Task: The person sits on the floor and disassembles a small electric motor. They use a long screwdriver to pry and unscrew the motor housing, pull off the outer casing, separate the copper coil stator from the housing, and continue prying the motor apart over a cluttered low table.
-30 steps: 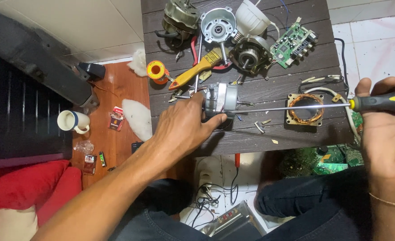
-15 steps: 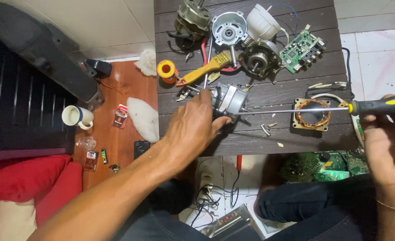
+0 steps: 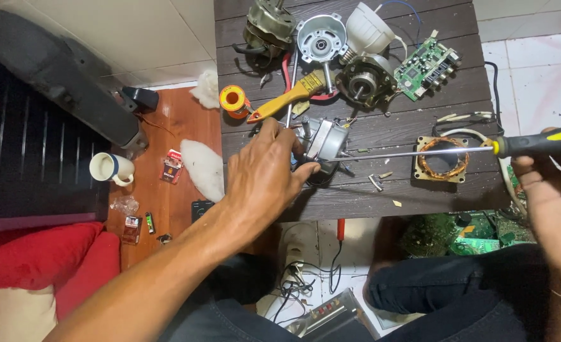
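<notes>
A small grey motor housing [image 3: 323,140] is seated on the dark slatted table [image 3: 356,202], just left of frame centre. It is steadied by the left hand [image 3: 264,174], whose fingers are closed against its left side. A long screwdriver [image 3: 420,154] with a black-and-yellow handle is gripped by the right hand [image 3: 556,183] at the right edge of the frame; the shaft is laid almost level, and its tip is placed at the housing. A square copper-wound stator [image 3: 442,158] is passed over by the shaft. Further parts are arranged along the upper table — a yellow-handled brush [image 3: 287,98], a round motor cap [image 3: 320,39] and a green circuit board [image 3: 426,63]. Loose screws are scattered nearby.
</notes>
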